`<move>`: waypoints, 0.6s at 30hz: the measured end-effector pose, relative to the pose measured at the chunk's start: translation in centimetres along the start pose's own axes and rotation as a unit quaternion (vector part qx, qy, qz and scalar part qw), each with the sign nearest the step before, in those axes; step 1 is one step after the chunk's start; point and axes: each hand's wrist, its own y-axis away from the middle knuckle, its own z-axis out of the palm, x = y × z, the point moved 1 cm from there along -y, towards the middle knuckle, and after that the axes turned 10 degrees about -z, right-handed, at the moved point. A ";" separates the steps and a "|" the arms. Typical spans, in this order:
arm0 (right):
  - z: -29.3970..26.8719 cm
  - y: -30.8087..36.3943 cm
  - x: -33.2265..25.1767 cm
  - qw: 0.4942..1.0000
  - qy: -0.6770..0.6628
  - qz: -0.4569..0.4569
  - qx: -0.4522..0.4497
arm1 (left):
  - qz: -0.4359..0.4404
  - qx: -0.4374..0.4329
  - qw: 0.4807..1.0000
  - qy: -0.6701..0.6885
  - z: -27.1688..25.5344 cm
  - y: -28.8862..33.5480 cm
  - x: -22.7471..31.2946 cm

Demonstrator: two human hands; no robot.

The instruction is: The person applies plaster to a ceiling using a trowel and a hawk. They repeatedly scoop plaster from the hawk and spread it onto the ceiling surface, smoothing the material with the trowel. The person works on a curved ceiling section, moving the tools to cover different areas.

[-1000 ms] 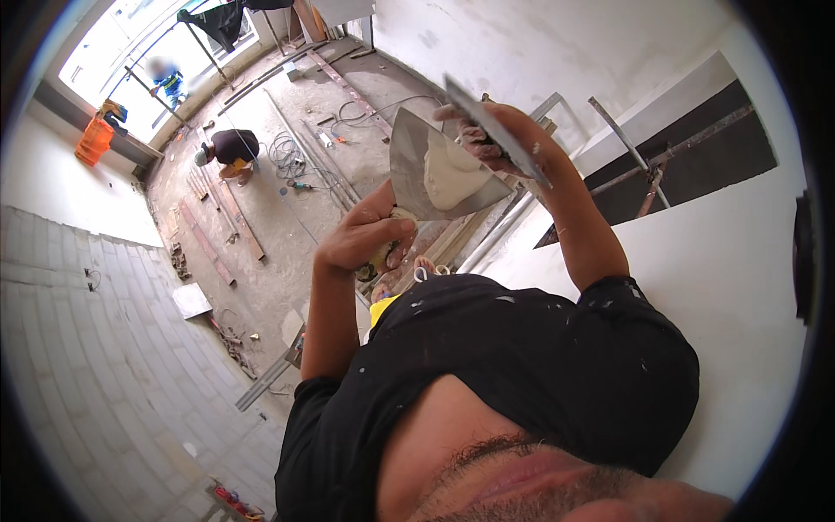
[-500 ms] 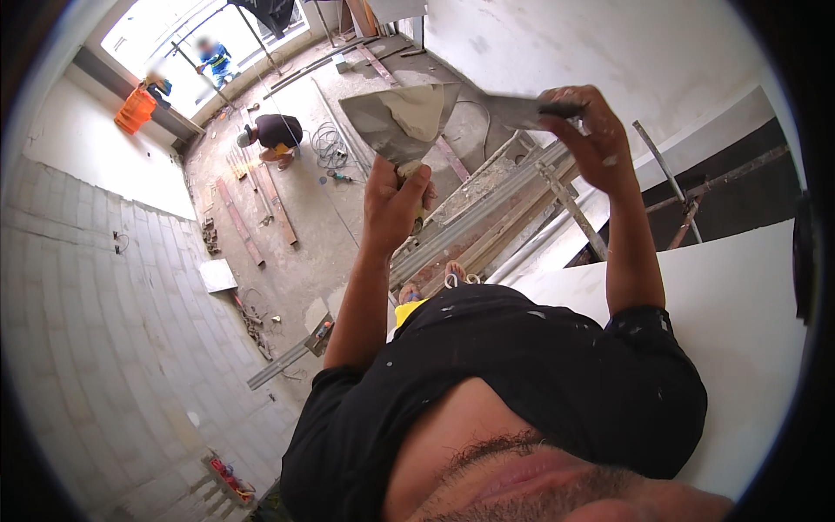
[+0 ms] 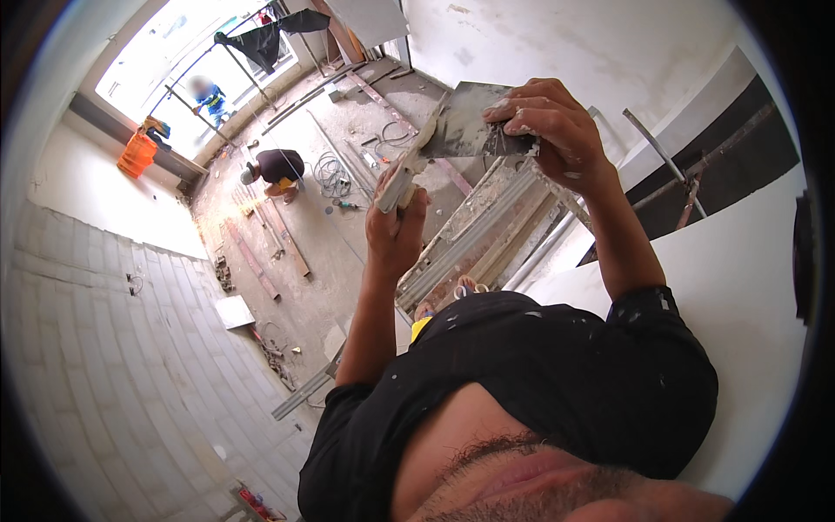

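My left hand (image 3: 396,230) is closed around a wide putty knife (image 3: 402,181), its blade seen nearly edge-on and smeared with pale putty. In my right hand (image 3: 565,135) is a grey rectangular trowel (image 3: 461,122), its flat face dirtied with putty; the fingers reach over the blade and hide its handle. The trowel's left edge meets the putty-covered edge of the knife, in front of and above my chest. White smears mark the fingers of my right hand.
Metal profiles (image 3: 483,226) and scaffold poles (image 3: 661,157) lie below and right of my hands. On the floor further down, a crouching person (image 3: 277,167) works near sparks, with a coiled cable (image 3: 330,176) beside them. Another person (image 3: 209,100) is by the bright opening.
My left hand has turned the putty knife from face-up to nearly edge-on. The trowel in my right hand has swung left and tilted, its blade now against the knife.
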 end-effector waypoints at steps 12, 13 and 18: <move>-4.0 -1.2 -1.6 0.989 0.067 -0.055 0.116 | 0.270 -0.004 0.939 -0.214 -1.1 -1.8 6.0; -4.7 -1.6 -2.2 0.986 0.090 -0.060 0.129 | 0.296 -0.013 0.927 -0.230 -1.2 -2.3 7.0; -13.8 -4.8 -2.8 0.943 0.206 -0.154 0.211 | 0.059 0.003 0.994 -0.095 -1.9 -2.7 7.1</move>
